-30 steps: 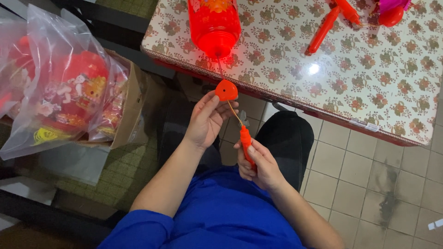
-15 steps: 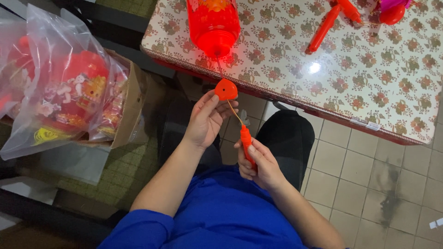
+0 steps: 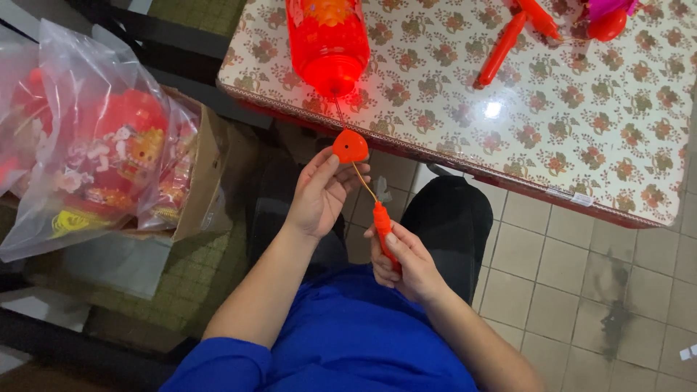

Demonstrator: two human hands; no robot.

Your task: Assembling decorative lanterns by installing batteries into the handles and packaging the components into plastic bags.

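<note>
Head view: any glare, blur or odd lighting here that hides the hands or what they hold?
Head view: one small glare spot on the glossy table, away from the hands; left hand with its red cap and right hand with its red handle are sharp and evenly lit; the lantern looks oversaturated, and the plastic bags catch soft sheen.

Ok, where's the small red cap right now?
In the head view the red cap is pinched by the left hand, just below the table edge and under the red lantern, left of centre.
</note>
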